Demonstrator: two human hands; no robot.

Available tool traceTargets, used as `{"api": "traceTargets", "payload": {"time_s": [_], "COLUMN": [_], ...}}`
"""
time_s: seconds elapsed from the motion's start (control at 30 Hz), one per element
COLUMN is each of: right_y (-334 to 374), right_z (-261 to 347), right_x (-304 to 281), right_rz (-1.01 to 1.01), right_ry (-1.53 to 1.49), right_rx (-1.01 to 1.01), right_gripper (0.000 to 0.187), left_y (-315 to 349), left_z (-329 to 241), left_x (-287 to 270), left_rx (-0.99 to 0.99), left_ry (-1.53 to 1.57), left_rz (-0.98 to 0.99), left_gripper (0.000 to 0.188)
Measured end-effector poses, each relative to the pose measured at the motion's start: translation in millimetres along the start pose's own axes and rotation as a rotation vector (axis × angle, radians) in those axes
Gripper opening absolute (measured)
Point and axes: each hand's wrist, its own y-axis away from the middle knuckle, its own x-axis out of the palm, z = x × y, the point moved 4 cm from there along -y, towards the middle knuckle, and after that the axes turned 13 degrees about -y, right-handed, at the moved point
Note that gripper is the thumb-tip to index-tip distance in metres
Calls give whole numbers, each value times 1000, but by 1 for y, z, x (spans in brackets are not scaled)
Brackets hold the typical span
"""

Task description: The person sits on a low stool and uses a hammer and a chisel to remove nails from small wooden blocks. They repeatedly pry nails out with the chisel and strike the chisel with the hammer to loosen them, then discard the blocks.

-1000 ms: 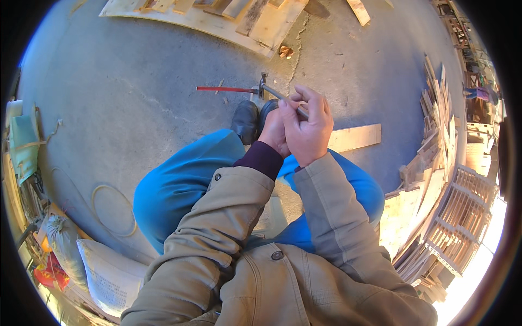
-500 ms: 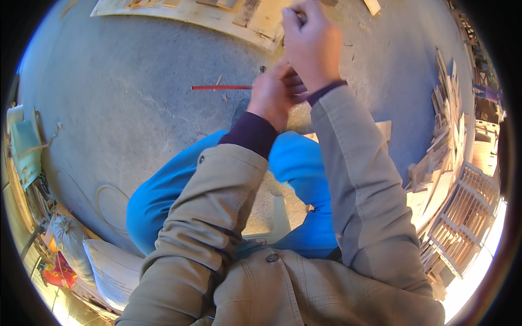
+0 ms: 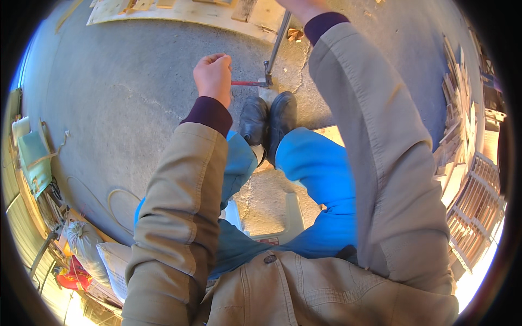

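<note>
My left hand is closed in a fist around the left end of a thin red bar. The bar runs right to the dark head of a long metal tool, beyond the toes of my shoes. Its shaft slants away toward my right hand, which is cut off by the upper edge. That hand appears closed on the shaft's far end, though its fingers are mostly outside the picture. The tool's exact kind does not show. Below its head lies a small pale block.
My black shoes stand together on the concrete. A wooden board with offcuts lies at the far side. Scrap wood and a slatted rack line the right; sacks and a looped hose are at left.
My left hand has moved left onto the red bar. My right hand has moved farther away, to the upper edge. The slanting dark shaft and my shoes now show.
</note>
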Motion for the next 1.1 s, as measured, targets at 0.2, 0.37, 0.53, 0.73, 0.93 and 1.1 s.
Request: {"api": "traceTargets", "payload": {"time_s": [0.2, 0.37, 0.53, 0.73, 0.93, 1.1], "right_y": [-17, -35, -58, -71, -66, -71], "right_z": [-29, -65, -108, -143, -150, -162], "right_x": [9, 23, 51, 69, 52, 61], "right_rz": [77, 126, 353, 431, 282, 225], "right_ry": [20, 31, 369, 577, 116, 99], "right_rx": [55, 82, -82, -162, 266, 443], "right_gripper": [20, 21, 21, 20, 20, 21], "left_y": [-15, -21, -29, -34, -36, -39], "left_z": [58, 88, 95, 103, 109, 116], "left_x": [-1, 7, 4, 0, 11, 23], "left_rx": [213, 360, 396, 397, 428, 533], "left_ry": [-777, -1015, -1071, -1088, -1110, -1093], "left_rz": [129, 177, 198, 231, 283, 349], "left_gripper": [45, 54, 54, 53, 53, 52]}}
